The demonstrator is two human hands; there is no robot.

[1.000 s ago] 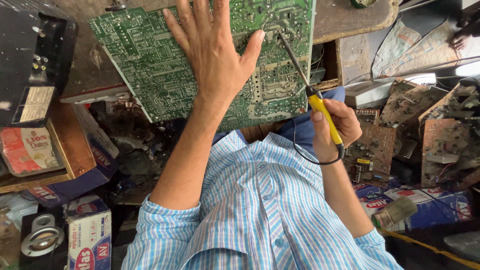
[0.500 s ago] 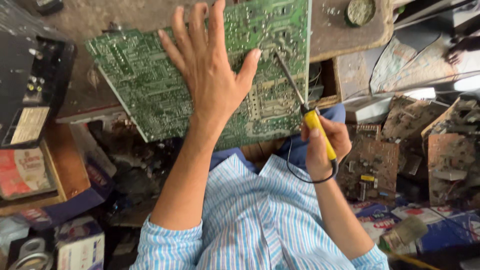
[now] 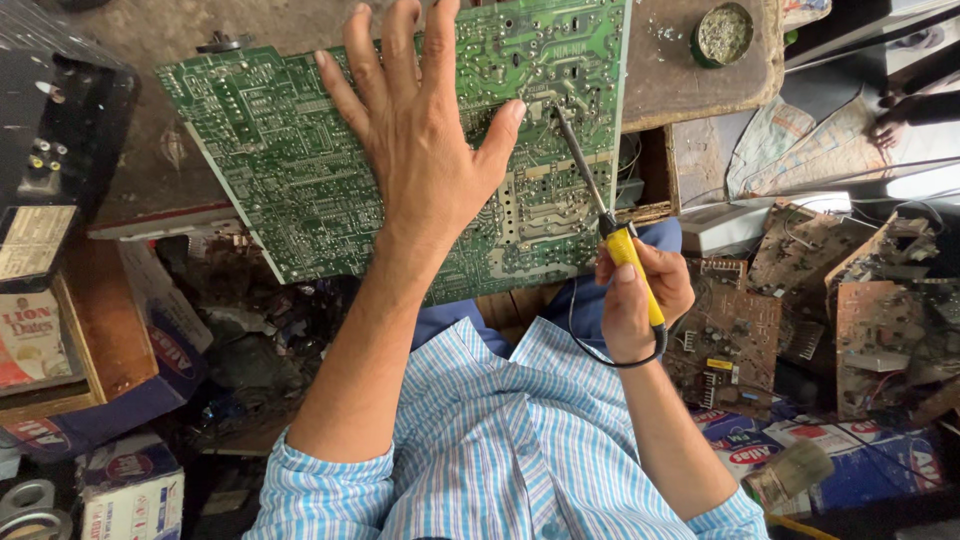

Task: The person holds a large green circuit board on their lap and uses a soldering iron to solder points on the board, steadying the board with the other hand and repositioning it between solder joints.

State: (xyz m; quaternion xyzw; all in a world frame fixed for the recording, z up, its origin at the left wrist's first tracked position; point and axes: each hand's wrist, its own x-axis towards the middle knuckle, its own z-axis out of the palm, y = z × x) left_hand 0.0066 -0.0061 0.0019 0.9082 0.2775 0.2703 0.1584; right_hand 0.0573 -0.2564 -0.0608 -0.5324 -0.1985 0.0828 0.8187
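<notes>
Lowered since a second ago, the green circuit board [image 3: 290, 170] now lies further down the view, and the soldering iron's tip has crept toward the thumb. Nearest the camera, striped blue-and-white sleeves frame the scene. On the right, the right hand [image 3: 640, 295] is clenched around the yellow plastic handle of the soldering iron [image 3: 608, 215], its thin dark metal shaft slanting up to touch the board's solder-dotted face. Beyond, the left hand [image 3: 420, 150] lies flat and open, fingers splayed, pressing the rectangular board against a worn wooden bench [image 3: 680, 70]. Farther off, a small round tin [image 3: 724, 33] of grey, crumbly matter sits on the bench's corner.
</notes>
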